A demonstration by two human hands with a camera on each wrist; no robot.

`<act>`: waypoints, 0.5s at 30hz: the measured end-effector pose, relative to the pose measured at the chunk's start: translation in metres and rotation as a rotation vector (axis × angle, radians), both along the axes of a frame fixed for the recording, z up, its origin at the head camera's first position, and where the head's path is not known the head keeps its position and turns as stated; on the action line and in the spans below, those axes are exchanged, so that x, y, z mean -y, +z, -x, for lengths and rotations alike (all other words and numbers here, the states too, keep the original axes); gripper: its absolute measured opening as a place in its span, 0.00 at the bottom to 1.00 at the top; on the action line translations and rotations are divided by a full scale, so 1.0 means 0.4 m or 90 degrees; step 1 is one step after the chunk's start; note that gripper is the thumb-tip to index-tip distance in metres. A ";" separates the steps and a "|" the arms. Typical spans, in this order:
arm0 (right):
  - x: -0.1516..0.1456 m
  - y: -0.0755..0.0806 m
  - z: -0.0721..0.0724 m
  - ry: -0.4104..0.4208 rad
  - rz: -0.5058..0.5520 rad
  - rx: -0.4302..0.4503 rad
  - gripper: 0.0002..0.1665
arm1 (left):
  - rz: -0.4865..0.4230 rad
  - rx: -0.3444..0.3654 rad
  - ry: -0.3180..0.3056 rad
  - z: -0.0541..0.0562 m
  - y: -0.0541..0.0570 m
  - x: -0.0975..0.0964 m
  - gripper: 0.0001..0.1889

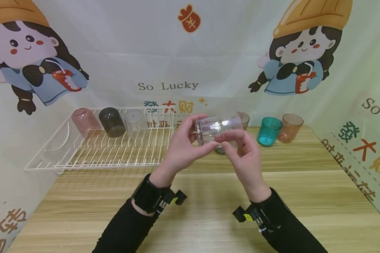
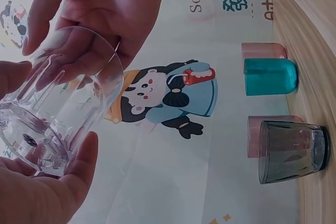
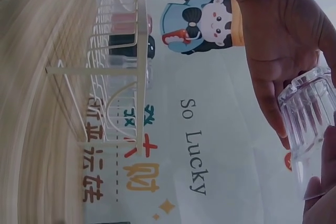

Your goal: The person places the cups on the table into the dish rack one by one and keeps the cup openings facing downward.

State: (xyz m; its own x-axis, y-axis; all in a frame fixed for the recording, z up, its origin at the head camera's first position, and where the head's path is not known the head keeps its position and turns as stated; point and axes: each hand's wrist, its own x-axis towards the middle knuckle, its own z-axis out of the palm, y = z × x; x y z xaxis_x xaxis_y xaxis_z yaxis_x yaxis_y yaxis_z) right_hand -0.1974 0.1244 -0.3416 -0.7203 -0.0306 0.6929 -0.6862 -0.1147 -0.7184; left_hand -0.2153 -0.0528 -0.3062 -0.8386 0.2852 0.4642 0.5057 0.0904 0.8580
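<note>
Both hands hold a clear drinking glass (image 1: pixel 209 126) on its side above the table, its thick base to the left and its mouth to the right. My left hand (image 1: pixel 182 149) grips the base end, thumb along the near side. My right hand (image 1: pixel 248 161) holds the mouth end, thumb below and fingers across the wall. Ridged facets show on the lower glass (image 3: pixel 307 111) in the right wrist view. Behind the hands stands a grey tinted cup (image 2: pixel 294 153), mostly hidden in the head view, with a pinkish cup (image 1: pixel 244 119) beside it.
A white wire rack (image 1: pixel 114 164) stands at the left. On it, upside down, are a pink cup (image 1: pixel 83 121), a dark grey cup (image 1: pixel 112 123) and a clear cup (image 1: pixel 135 123). Upright at the back right are a teal cup (image 1: pixel 269 131) and a peach cup (image 1: pixel 291 127). A printed cloth hangs behind.
</note>
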 end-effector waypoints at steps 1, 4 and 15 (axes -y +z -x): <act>-0.001 0.001 0.000 0.002 -0.001 -0.002 0.17 | -0.002 0.002 0.002 -0.001 0.002 0.001 0.39; -0.004 0.001 0.000 0.008 -0.004 -0.005 0.19 | -0.008 0.006 0.002 0.000 0.005 0.005 0.39; -0.022 -0.004 0.005 -0.001 -0.042 -0.025 0.23 | 0.001 0.003 0.014 -0.003 0.016 0.021 0.39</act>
State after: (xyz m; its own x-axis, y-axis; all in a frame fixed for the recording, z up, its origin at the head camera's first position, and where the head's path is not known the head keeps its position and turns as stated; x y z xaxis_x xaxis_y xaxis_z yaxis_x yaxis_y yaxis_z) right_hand -0.1994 0.1333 -0.3432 -0.6929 -0.0762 0.7170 -0.7139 -0.0666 -0.6970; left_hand -0.2140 -0.0613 -0.3000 -0.8465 0.2673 0.4603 0.5001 0.1033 0.8598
